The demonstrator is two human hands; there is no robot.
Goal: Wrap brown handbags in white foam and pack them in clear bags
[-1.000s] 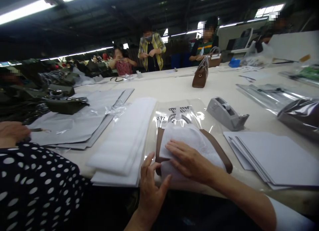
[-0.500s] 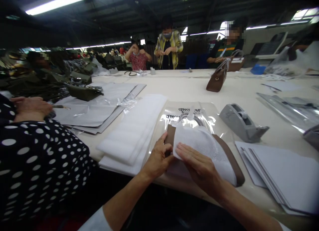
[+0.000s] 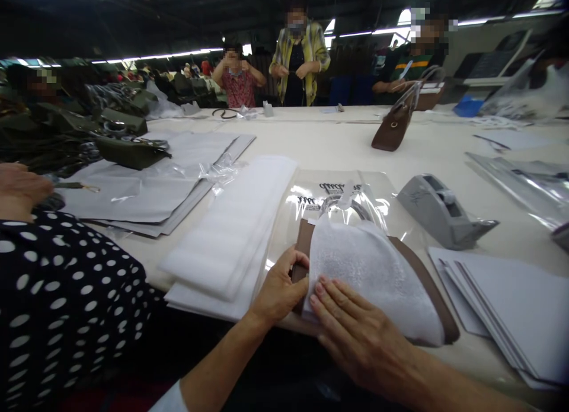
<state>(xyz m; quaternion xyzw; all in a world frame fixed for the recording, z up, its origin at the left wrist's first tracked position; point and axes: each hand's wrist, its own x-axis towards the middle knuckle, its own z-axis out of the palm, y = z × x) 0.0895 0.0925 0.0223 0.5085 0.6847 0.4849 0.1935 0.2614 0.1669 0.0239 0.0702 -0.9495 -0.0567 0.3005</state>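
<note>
A brown handbag (image 3: 428, 281) lies on its side at the table's near edge, with white foam sheet (image 3: 368, 264) wrapped across its middle. My left hand (image 3: 281, 290) grips the bag's left edge between thumb and curled fingers. Flat against the foam, near its left border, rests my right hand (image 3: 355, 323) with fingers stretched out. Under the handbag is a clear printed plastic bag (image 3: 288, 207). The handbag's handles (image 3: 355, 207) point away from me, partly covered by thin white wrapping.
Stacked white foam sheets (image 3: 231, 228) lie left of my hands. A grey tape dispenser (image 3: 444, 213) and white boards (image 3: 502, 305) are on the right. Another brown handbag (image 3: 393, 126) stands farther back. A co-worker's polka-dot sleeve (image 3: 66, 299) is close at left; several people stand across the table.
My right hand has slid down toward the near edge, its palm flat on the foam. My left hand keeps its grip on the handbag's edge. The camera view has shifted slightly.
</note>
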